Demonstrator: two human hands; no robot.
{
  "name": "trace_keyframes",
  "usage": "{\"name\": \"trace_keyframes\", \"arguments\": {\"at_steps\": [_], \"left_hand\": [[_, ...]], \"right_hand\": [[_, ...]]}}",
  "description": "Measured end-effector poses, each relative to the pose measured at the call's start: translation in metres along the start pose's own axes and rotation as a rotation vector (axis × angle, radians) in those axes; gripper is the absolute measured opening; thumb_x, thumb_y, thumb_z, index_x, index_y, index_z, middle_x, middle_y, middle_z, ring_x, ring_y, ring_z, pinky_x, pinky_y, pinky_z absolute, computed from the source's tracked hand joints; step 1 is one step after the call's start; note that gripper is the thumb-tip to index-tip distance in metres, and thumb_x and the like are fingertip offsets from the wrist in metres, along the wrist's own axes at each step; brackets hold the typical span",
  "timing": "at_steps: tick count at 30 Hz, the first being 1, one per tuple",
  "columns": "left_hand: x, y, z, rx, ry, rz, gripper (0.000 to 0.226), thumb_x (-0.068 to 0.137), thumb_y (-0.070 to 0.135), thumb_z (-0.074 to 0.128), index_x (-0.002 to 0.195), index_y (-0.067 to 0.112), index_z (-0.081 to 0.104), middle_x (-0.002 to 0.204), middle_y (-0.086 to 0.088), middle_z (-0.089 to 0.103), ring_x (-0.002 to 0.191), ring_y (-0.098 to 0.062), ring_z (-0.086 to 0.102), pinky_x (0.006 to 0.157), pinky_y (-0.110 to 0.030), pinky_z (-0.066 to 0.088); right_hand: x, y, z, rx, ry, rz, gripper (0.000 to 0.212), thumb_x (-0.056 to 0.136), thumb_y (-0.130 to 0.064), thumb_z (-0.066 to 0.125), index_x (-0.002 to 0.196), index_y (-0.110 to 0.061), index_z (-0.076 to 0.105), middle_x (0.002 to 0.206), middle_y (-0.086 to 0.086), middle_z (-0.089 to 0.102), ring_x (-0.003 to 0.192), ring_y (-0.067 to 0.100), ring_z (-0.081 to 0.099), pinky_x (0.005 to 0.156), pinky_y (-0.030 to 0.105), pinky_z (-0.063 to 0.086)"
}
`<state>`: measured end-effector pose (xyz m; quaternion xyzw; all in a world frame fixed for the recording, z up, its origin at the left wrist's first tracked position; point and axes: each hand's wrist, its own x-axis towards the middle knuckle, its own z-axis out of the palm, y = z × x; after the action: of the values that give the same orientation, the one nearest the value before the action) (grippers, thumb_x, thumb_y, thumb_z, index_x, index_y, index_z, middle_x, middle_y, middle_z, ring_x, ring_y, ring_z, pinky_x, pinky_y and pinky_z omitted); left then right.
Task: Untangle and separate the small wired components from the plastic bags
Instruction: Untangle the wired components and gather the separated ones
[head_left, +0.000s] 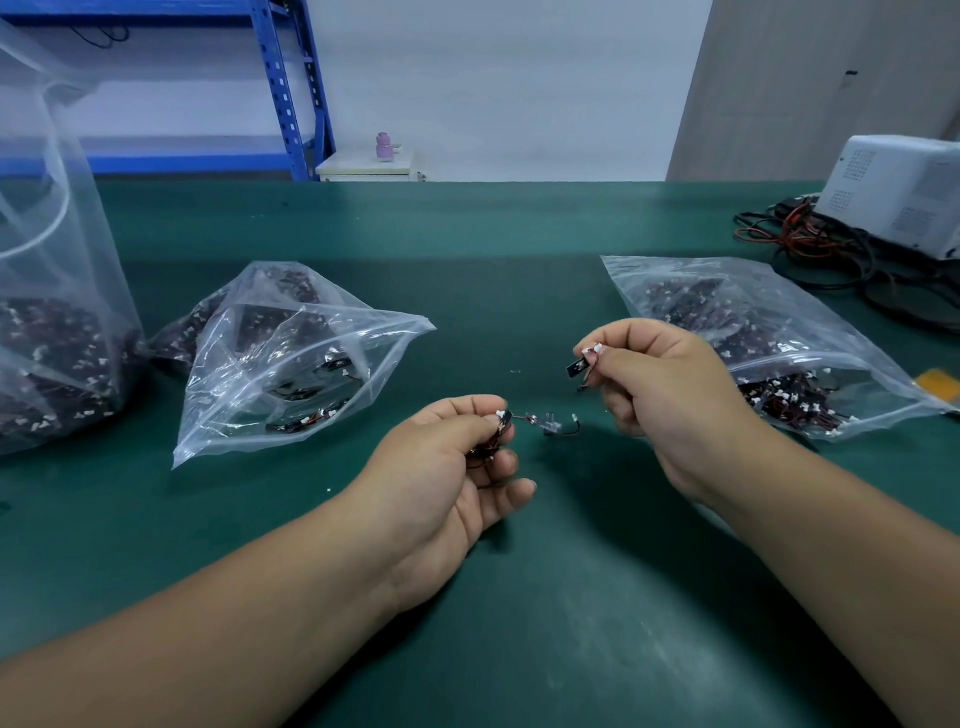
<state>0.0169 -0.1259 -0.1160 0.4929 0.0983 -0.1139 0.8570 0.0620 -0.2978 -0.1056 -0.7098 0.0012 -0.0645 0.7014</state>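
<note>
One wired component (577, 369) pinched in right fingers (621, 358), tangled cluster (545, 426) held in left fingers (467, 418), above worktop (519, 234) middle.

The table (493, 228) wears a dark green mat, matt and smooth, scuffed pale near the front edge. The plastic bags (291, 358) are thin clear film, glossy and creased. The wired components (577, 368) show shiny black bodies, white plastic plugs and thin sheathed wire; one blurred see-through piece (550, 427) may be clear plastic. The shelf (283, 88) is blue painted metal. The white box (898, 192) has a matt casing, its cables (810, 244) a dull rubbery sheath.
</note>
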Motion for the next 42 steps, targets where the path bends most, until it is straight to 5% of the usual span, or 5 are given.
{"name": "trace_keyframes", "arguments": {"at_steps": [12,29,33,38,42], "left_hand": [[0.0,-0.001,0.001,-0.011,0.035,0.011,0.018,0.097,0.001,0.051,0.092,0.013,0.064,0.063,-0.003,0.061,0.048,-0.012,0.053,0.045,-0.028,0.05],[-0.001,-0.001,0.0,-0.023,0.03,0.018,0.017,0.096,0.002,0.051,0.094,0.013,0.064,0.065,-0.003,0.062,0.049,-0.013,0.054,0.047,-0.028,0.051],[-0.001,-0.001,0.0,-0.021,0.026,0.017,0.017,0.096,0.002,0.051,0.095,0.013,0.064,0.064,-0.002,0.062,0.049,-0.013,0.054,0.046,-0.029,0.051],[-0.001,-0.001,0.001,-0.021,0.023,0.017,0.017,0.097,0.002,0.05,0.095,0.013,0.063,0.063,-0.002,0.062,0.049,-0.013,0.053,0.046,-0.028,0.051],[-0.001,0.0,0.001,-0.019,0.023,0.016,0.018,0.097,0.002,0.05,0.094,0.013,0.063,0.063,-0.002,0.061,0.049,-0.013,0.053,0.046,-0.028,0.051]], "right_hand": [[0.007,0.015,-0.008,-0.417,-0.027,-0.127,0.019,0.086,-0.004,0.068,0.078,-0.02,0.075,0.061,-0.014,0.065,0.047,0.0,0.045,0.046,0.01,0.036],[0.011,0.019,-0.01,-0.499,-0.02,-0.184,0.019,0.084,-0.004,0.07,0.078,-0.021,0.073,0.063,-0.016,0.063,0.053,-0.004,0.049,0.054,0.007,0.041],[0.011,0.009,-0.015,-0.608,-0.128,-0.143,0.014,0.081,-0.018,0.079,0.088,-0.026,0.07,0.067,-0.014,0.063,0.054,-0.003,0.051,0.058,0.015,0.042],[0.009,-0.003,-0.021,-0.951,-0.346,-0.012,0.044,0.074,-0.037,0.085,0.107,-0.034,0.055,0.073,-0.006,0.065,0.052,0.006,0.056,0.056,0.032,0.049],[0.005,-0.007,-0.021,-1.126,-0.398,0.022,0.037,0.073,-0.042,0.085,0.094,-0.026,0.059,0.075,-0.007,0.063,0.057,0.007,0.055,0.053,0.025,0.041]]}}
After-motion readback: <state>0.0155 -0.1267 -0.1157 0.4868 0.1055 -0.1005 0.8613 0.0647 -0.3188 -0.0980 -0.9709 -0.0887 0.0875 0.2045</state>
